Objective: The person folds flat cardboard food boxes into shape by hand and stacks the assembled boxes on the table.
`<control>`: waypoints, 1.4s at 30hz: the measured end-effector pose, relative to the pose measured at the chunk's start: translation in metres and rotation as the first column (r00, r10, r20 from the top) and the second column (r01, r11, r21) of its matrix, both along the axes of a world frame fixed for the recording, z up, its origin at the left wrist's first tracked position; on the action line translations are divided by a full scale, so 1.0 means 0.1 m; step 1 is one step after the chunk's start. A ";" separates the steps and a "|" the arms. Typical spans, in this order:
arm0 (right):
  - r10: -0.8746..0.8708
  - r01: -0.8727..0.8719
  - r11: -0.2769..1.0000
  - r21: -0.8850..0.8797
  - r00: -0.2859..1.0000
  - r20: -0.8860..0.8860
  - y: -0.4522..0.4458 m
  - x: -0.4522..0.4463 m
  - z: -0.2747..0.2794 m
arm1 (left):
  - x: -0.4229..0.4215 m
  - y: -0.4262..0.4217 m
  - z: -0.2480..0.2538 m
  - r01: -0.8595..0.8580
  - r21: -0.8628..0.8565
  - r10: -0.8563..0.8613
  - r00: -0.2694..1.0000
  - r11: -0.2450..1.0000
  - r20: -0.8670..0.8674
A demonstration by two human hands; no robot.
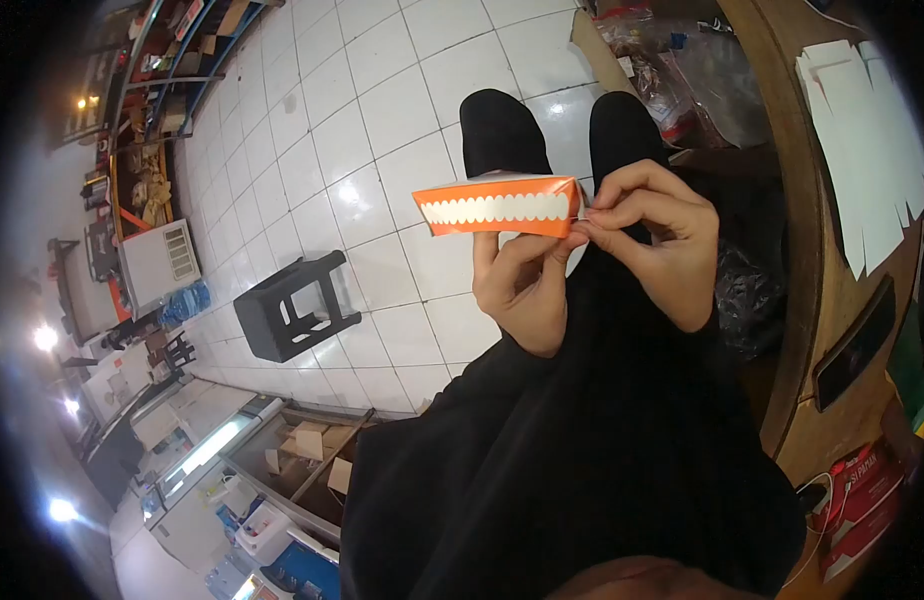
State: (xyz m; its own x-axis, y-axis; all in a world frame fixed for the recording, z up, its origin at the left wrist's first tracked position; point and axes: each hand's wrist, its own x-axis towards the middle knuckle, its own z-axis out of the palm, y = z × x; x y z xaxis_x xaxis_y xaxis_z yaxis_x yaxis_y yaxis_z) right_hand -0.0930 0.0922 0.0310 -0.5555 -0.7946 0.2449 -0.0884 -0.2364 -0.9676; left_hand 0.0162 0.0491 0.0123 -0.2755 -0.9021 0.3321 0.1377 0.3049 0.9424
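An orange and white paper box [497, 207] with a scalloped white band is held over my lap, its long side facing me. My left hand [527, 290] supports it from below, thumb and fingers closed on its right end. My right hand [662, 230] pinches at the same end, fingertips together beside a small white edge of the box. The fingertips of both hands nearly meet there.
A black stool [297, 305] stands on the white tiled floor. On the wooden table [797, 200] at the right lie white paper sheets [867, 150], a dark phone [855, 343] and red packets [862, 500]. Plastic bags [697, 80] sit beyond my feet.
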 end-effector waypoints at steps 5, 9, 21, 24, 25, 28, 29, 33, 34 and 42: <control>-0.022 0.033 0.997 0.071 0.989 -0.146 -0.03 0.09 0.00 | 0.02 0.05 -0.03 -0.013 0.151 0.012 1.000 0.988 0.009; -0.125 0.132 0.991 0.013 0.964 -0.236 -0.08 0.27 -0.07 | -0.02 -0.03 0.02 0.071 0.385 -0.002 0.984 0.920 -0.176; -0.184 0.264 0.948 0.179 0.911 -0.369 -0.15 0.23 -0.55 | 0.22 -0.51 0.03 0.018 0.486 0.223 0.873 0.874 -0.433; -0.189 0.233 0.972 0.033 0.858 -0.478 -0.18 0.19 -0.57 | 0.05 -0.42 -0.11 0.205 0.638 0.081 0.918 0.742 -0.389; -0.113 0.133 0.991 -0.003 0.830 -0.546 -0.18 0.19 -0.58 | 0.02 -0.42 -0.15 0.286 0.705 0.004 0.925 0.649 -0.379; -0.062 0.065 0.998 -0.013 0.835 -0.548 -0.11 0.14 -0.59 | 0.03 -0.54 -0.40 0.206 0.711 -0.047 0.970 0.672 -0.237; -0.076 0.090 0.996 0.006 0.878 -0.472 -0.08 0.12 -0.58 | 0.05 -0.52 -0.48 0.207 0.713 -0.047 0.970 0.670 -0.238; -0.304 0.330 0.940 0.083 0.924 -0.234 -0.07 0.11 -0.57 | 0.02 -0.43 -0.46 0.155 0.523 -0.188 0.982 0.838 0.009; -0.369 0.387 0.916 0.104 0.916 -0.158 -0.08 0.11 -0.58 | 0.03 -0.34 -0.49 0.076 0.378 -0.156 0.970 0.923 0.186; -0.379 0.362 0.923 0.133 0.915 0.138 -0.06 0.12 -0.63 | -0.10 -0.10 -0.55 0.138 0.505 -0.127 0.990 0.852 -0.056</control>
State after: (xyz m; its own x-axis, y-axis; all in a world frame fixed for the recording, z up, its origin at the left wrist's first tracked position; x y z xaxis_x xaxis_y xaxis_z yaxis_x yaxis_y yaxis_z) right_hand -0.0815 0.0857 -0.0318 -0.8393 -0.5406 0.0582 0.0053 -0.1152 -0.9933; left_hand 0.0061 0.0388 -0.0429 -0.4026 -0.9024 -0.1536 0.1627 -0.2357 0.9581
